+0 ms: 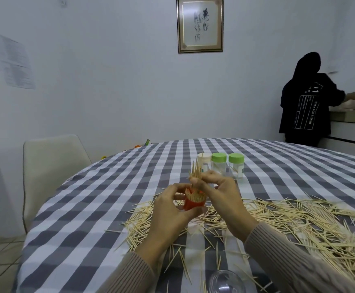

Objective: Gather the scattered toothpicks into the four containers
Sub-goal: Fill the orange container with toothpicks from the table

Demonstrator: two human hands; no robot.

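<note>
I see left hand (173, 210) gripping red container (194, 205); right hand (218, 193) pinching toothpick bundle (196, 173) above it, tips past fingertips.

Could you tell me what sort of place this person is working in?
Most likely a home dining area beside a kitchen: a round table with a checked tablecloth, a white chair beside it, a framed calligraphy picture on the wall, and another person busy at a counter.

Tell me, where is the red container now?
In the head view, the red container is at table centre, held in the left hand, above the scattered toothpicks.
</note>
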